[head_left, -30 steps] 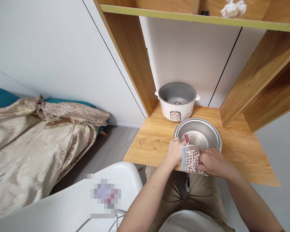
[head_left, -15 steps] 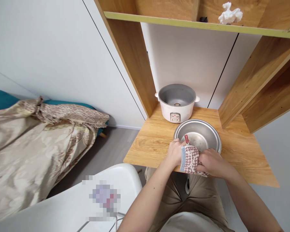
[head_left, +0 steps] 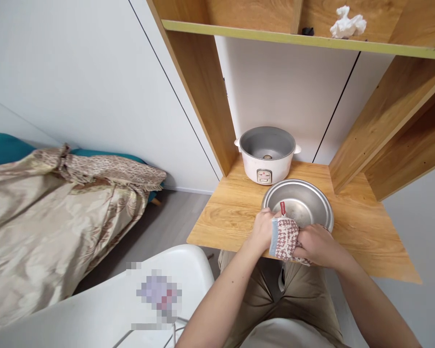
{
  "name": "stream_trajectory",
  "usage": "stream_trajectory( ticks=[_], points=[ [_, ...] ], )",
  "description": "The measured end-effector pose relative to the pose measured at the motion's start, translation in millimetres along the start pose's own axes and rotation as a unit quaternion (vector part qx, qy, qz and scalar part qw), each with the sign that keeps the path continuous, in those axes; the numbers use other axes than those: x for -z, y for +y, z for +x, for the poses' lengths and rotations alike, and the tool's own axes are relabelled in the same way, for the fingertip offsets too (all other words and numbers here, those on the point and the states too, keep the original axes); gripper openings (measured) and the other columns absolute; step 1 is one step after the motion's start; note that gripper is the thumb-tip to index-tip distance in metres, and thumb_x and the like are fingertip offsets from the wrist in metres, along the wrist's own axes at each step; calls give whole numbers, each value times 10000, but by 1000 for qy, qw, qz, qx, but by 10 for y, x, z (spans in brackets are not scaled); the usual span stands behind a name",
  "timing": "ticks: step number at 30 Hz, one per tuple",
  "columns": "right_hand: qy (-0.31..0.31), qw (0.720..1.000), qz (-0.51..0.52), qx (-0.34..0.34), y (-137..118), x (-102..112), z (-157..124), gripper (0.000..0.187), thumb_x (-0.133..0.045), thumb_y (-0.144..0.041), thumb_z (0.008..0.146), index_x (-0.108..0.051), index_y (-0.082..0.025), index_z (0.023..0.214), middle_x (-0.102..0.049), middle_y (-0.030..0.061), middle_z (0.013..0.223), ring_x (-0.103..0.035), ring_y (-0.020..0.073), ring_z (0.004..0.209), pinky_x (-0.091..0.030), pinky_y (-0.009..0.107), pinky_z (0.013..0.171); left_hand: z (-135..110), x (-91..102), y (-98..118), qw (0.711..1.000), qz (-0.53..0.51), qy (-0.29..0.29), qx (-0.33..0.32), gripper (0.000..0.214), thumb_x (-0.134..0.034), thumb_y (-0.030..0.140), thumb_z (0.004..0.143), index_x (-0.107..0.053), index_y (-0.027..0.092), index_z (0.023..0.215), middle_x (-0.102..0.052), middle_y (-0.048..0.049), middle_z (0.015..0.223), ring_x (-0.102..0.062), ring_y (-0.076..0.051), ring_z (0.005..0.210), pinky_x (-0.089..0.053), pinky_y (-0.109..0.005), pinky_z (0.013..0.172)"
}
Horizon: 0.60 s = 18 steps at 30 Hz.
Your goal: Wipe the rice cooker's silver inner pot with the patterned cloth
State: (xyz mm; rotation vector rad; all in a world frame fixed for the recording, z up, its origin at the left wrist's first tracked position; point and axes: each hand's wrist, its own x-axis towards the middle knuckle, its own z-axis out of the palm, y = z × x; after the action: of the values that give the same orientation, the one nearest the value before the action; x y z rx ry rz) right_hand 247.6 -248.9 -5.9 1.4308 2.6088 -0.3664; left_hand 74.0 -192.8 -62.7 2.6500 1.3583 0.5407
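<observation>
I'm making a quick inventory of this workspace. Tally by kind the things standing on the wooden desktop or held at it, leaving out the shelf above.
White rice cooker body: 1
Round metal pot: 1
Patterned cloth with red tag: 1
Total: 3

1 cloth (head_left: 285, 237), 1 pot (head_left: 311, 205), 1 cooker (head_left: 251, 166), 2 cooker handles (head_left: 297, 149).
</observation>
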Motion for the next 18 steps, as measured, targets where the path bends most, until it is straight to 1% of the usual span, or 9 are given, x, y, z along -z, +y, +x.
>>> stream_trajectory(
  ticks=[3, 7, 10, 13, 16, 18],
  points=[
    [-10, 1000, 15, 16, 80, 7, -17, 395, -500, -524, 873, -700, -191, 801, -701, 67, 770, -599, 170, 658, -295, 269, 586, -16, 25, 0, 1000, -4, -2, -20, 138, -557, 313, 780, -617, 195, 740, -602, -8, 561, -507, -148, 526, -358, -312, 648],
    [-17, 1000, 8, 18, 132, 15, -20, 396, -520, -534, 859, -694, -186, 781, -698, 61, 756, -591, 167, 641, -280, 271, 574, -40, 26, 7, 999, -20, 17, -26, 159, -571, 333, 753, -615, 195, 818, -639, -10, 604, -556, -162, 569, -356, -322, 669],
    [-7, 1000, 0, 9, 83, 18, -11, 377, -533, -524, 852, -693, -190, 783, -700, 65, 752, -600, 175, 641, -284, 273, 573, -33, 17, 16, 1000, -12, 14, -19, 115, -540, 284, 775, -606, 190, 778, -638, -11, 585, -544, -154, 540, -352, -318, 655],
    [5, 1000, -9, -4, -2, 13, -2, 397, -519, -540, 854, -697, -193, 781, -703, 78, 753, -615, 186, 653, -300, 277, 584, -14, 9, 19, 1000, 0, 2, 4, 153, -497, 239, 816, -596, 186, 712, -606, -6, 530, -494, -139, 486, -348, -306, 625],
    [10, 1000, -11, -20, -46, 7, 2, 431, -496, -558, 861, -698, -187, 773, -706, 90, 758, -622, 189, 660, -301, 283, 586, -4, 2, 11, 1000, 1, -2, 12, 192, -478, 238, 841, -594, 190, 696, -581, 3, 506, -456, -131, 464, -348, -296, 610],
    [7, 1000, 2, -15, -30, 8, -1, 433, -488, -558, 866, -694, -187, 779, -708, 89, 774, -619, 183, 669, -294, 281, 586, -5, -1, 4, 1000, 5, -1, 4, 196, -485, 257, 839, -589, 190, 686, -584, 1, 516, -457, -131, 470, -351, -299, 614]
  ],
)
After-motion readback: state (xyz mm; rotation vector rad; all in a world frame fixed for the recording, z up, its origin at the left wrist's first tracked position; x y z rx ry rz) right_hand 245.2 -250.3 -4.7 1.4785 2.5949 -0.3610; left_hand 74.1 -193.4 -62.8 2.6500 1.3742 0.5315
